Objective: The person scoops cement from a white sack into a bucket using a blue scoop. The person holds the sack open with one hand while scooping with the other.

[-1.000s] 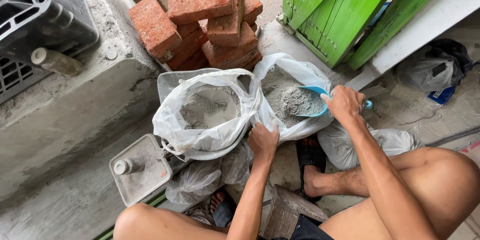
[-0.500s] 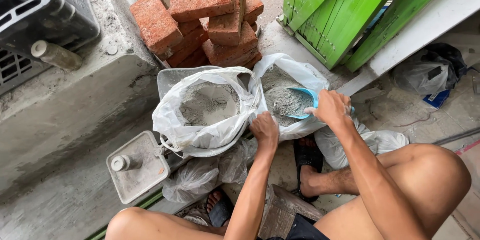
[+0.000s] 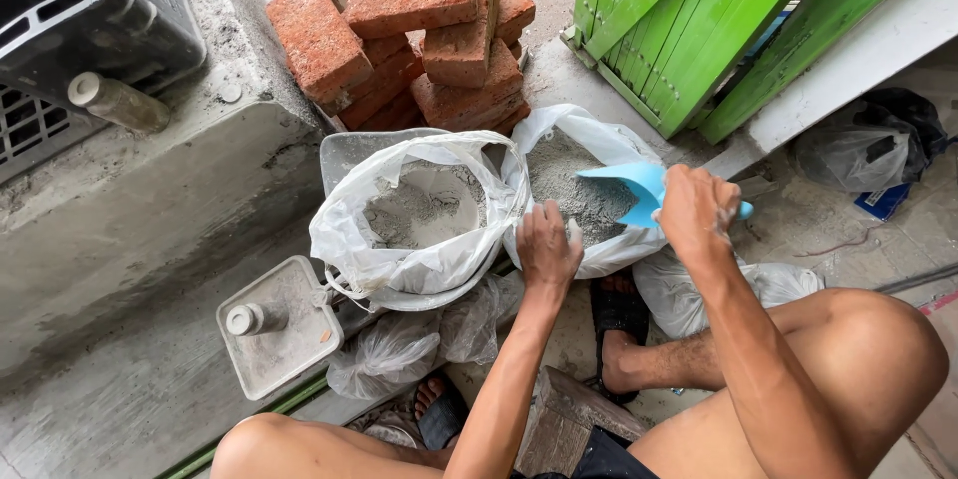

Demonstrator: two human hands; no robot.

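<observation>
Rough grey concrete floor (image 3: 130, 269), stacked red bricks (image 3: 419, 30), green wooden door (image 3: 689, 20), daylight.

Brick stack (image 3: 419, 35) blocks upper centre, close behind both bags. Green door (image 3: 689, 30) closes upper right. Concrete ledge (image 3: 150, 210) walls left. White jug (image 3: 277, 324) lower left. Open room above bag mouths (image 3: 429, 205); bare floor far right (image 3: 818, 225).

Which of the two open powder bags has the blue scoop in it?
The right-hand white bag, beside the green door: the right hand holds the blue scoop in its grey powder. The left bag, set in a grey container, has none.
</observation>
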